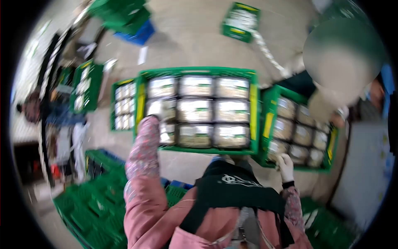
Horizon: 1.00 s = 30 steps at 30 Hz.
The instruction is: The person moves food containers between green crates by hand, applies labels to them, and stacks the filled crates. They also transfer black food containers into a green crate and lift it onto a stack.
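A green crate in the middle holds rows of clear-lidded packs with pale contents and white-green labels. My left hand, in a white glove, is over the left column of packs, touching or just above a pack; its fingers are smeared. To the right is a second green crate with similar packs, seemingly without labels. My right hand, also white-gloved, is at that crate's near left corner beside a pack. Its fingers look curled; whatever they hold, if anything, cannot be made out.
Across the right crate, a co-worker's hand reaches near its packs. A smaller-looking crate of packs stands left of the middle one. Stacked green crates fill the lower left. A crate with white material is on the floor ahead.
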Available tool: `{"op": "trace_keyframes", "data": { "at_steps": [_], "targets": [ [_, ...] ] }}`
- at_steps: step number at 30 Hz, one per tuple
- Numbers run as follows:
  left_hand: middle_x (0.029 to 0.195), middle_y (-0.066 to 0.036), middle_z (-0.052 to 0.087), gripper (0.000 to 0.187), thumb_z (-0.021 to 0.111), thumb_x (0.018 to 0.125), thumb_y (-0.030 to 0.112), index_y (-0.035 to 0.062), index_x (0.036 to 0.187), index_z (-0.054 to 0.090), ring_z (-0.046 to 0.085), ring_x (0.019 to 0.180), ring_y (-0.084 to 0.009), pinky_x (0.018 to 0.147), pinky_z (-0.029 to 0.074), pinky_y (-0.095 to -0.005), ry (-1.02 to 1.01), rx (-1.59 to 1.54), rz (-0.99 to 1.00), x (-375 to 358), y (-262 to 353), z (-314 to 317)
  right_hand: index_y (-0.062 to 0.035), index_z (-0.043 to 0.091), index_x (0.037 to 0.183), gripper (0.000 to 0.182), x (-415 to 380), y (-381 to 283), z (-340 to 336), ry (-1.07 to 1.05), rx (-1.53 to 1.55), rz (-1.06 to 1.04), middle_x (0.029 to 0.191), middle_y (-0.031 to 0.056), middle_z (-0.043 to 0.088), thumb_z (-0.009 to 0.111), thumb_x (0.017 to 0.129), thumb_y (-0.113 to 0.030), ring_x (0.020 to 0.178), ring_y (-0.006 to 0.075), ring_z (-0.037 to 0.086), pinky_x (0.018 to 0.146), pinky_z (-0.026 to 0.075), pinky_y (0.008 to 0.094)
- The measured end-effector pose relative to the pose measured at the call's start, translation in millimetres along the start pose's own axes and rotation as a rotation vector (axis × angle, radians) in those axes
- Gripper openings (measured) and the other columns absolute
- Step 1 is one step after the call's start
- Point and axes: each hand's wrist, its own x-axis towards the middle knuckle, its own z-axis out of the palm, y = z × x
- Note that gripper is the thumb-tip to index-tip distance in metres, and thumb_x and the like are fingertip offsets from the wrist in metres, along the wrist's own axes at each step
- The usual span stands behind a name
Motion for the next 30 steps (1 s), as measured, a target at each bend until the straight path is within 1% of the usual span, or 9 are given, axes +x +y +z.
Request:
{"op": "trace_keyframes", "data": {
  "at_steps": [3, 7, 12, 16, 18, 20, 23, 25, 30],
  "targets": [
    [0.075, -0.011, 0.067, 0.021, 0.066, 0.074, 0.029, 0.0093, 0.079, 0.069, 0.063, 0.071, -0.025, 0.066, 0.049, -0.0372, -0.152, -0.13, 0.052, 25.3, -15.3, -16.8, -0.0068, 0.059, 0.088, 0.012, -0.2, -14.4, -13.8, 0.218, 0.062, -0.021, 0.062, -0.0035, 0.048, 0.057, 0.088, -0.019, 0.051, 0.0048, 0.043, 0.044, 0.035, 0.0204],
    [0.092, -0.016, 0.065, 0.024, 0.066, 0.077, 0.022, 0.0017, 0.089, 0.066, 0.061, 0.086, -0.0275, 0.08, 0.046, -0.0353, 0.31, -0.326, -0.018, 23.3, 25.7, -29.5, -0.0061, 0.06, 0.08, 0.019, 4.6, -0.2, -98.3, 0.728, 0.044, -0.219, 0.055, -0.0025, 0.048, 0.052, 0.091, -0.021, 0.044, 0.0046, 0.042, 0.041, 0.033, 0.0215],
    [0.09, -0.012, 0.064, 0.021, 0.061, 0.085, 0.018, 0.0006, 0.096, 0.064, 0.06, 0.082, -0.0187, 0.075, 0.047, -0.0308, 0.365, -0.552, 0.053, 21.3, 88.7, -2.6, -0.0089, 0.058, 0.08, 0.025, 10.6, 41.0, -228.5, 1.178, 0.344, -0.292, 0.058, -0.0046, 0.05, 0.047, 0.094, -0.025, 0.042, 0.0039, 0.042, 0.038, 0.033, 0.0186],
    [0.088, -0.008, 0.063, 0.022, 0.057, 0.089, 0.02, -0.0001, 0.096, 0.062, 0.057, 0.081, -0.0152, 0.076, 0.045, -0.0288, 0.322, -0.611, 0.006, -36.4, 212.2, -34.6, -0.0064, 0.06, 0.088, 0.026, 70.4, 95.9, -317.3, 1.173, 0.256, -0.397, 0.07, 0.0025, 0.06, 0.05, 0.093, -0.029, 0.055, 0.0074, 0.053, 0.049, 0.044, 0.0218],
    [0.088, -0.007, 0.063, 0.021, 0.056, 0.089, 0.018, -0.001, 0.095, 0.062, 0.056, 0.081, -0.0144, 0.077, 0.045, -0.028, 0.388, -0.703, 0.071, -56.8, 260.4, -39.4, -0.0036, 0.06, 0.098, 0.028, 124.4, 142.0, -351.8, 1.079, -0.469, -0.281, 0.08, 0.01, 0.064, 0.054, 0.089, -0.03, 0.068, 0.0193, 0.062, 0.063, 0.05, 0.03],
    [0.088, -0.007, 0.063, 0.022, 0.057, 0.089, 0.019, -0.0014, 0.094, 0.062, 0.056, 0.081, -0.0134, 0.077, 0.044, -0.0271, 0.439, -0.648, 0.046, -84.7, 312.7, -44.4, -0.0037, 0.059, 0.107, 0.036, 162.3, 131.8, -345.1, 0.881, -0.541, -0.291, 0.09, 0.0164, 0.064, 0.056, 0.086, -0.033, 0.086, 0.0306, 0.062, 0.078, 0.049, 0.039],
    [0.087, -0.004, 0.063, 0.021, 0.057, 0.09, 0.02, 0.002, 0.096, 0.065, 0.055, 0.078, -0.0106, 0.075, 0.045, -0.0247, 0.253, -0.896, -0.152, -134.3, 401.8, -47.2, -0.0049, 0.05, 0.122, 0.052, 216.2, 128.2, -331.4, 0.632, -0.781, 0.007, 0.111, 0.0205, 0.057, 0.048, 0.087, -0.043, 0.102, 0.0353, 0.055, 0.089, 0.043, 0.044],
    [0.089, -0.005, 0.065, 0.019, 0.057, 0.089, 0.019, 0.0027, 0.094, 0.067, 0.058, 0.081, -0.0118, 0.075, 0.046, -0.0247, 0.099, -0.951, -0.062, -163.7, 473.1, -45.3, -0.0052, 0.034, 0.134, 0.065, 224.6, 111.3, -332.3, 0.424, -0.84, 0.229, 0.122, 0.0215, 0.051, 0.043, 0.088, -0.049, 0.105, 0.0353, 0.054, 0.091, 0.042, 0.0437],
    [0.089, -0.009, 0.065, 0.013, 0.059, 0.085, 0.01, -0.0017, 0.089, 0.065, 0.06, 0.08, -0.0156, 0.072, 0.048, -0.028, -0.349, -0.886, 0.128, -204.6, 630.9, -30.8, -0.0022, 0.048, 0.108, 0.048, 218.1, 113.4, -340.9, 0.461, -0.62, 0.187, 0.101, 0.0238, 0.061, 0.05, 0.086, -0.046, 0.096, 0.0376, 0.058, 0.083, 0.045, 0.0432]
  ]
}}
